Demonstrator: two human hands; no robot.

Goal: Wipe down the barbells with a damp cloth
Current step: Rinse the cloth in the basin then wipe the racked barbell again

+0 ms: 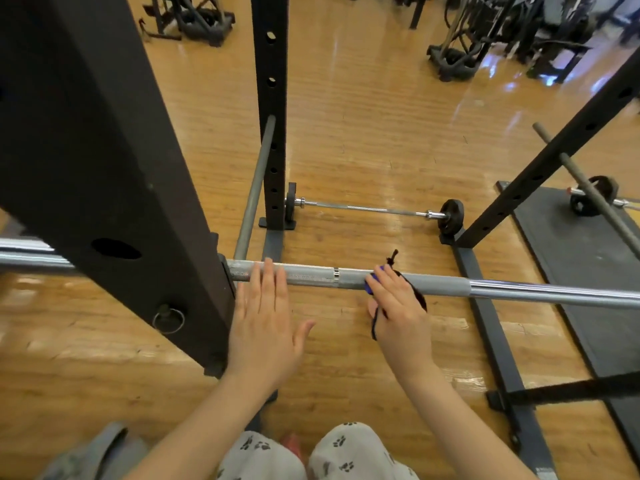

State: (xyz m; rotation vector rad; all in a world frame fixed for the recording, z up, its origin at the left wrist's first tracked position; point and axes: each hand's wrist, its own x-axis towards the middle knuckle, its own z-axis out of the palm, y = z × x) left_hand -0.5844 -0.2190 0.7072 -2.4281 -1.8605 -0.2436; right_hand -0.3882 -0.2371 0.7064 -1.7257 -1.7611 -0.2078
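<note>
Knees in paw-print trousers (313, 452) fill the bottom edge as a person crouches inside a black power rack (104, 140) on a wooden gym floor (363, 133). Both bare forearms reach forward to the barbell (450, 285), which runs level across the view just beyond the hands. The left hand (265, 323) lies flat, fingers straight and together, fingertips resting on the bar's dull grey stretch right beside the near upright. The right hand (398, 313), a little way along the bar, curls over it, pressing a blue cloth (372, 280) with dark edging against the shaft; a dark frayed corner sticks up behind the knuckles and another strand hangs below the palm. Past the right hand the bar turns to bright chrome. Farther off, a second barbell (374, 209) with small black plates lies on the floor between the rack's rear uprights, and dark machines (502, 32) stand along the far side of the room.
</note>
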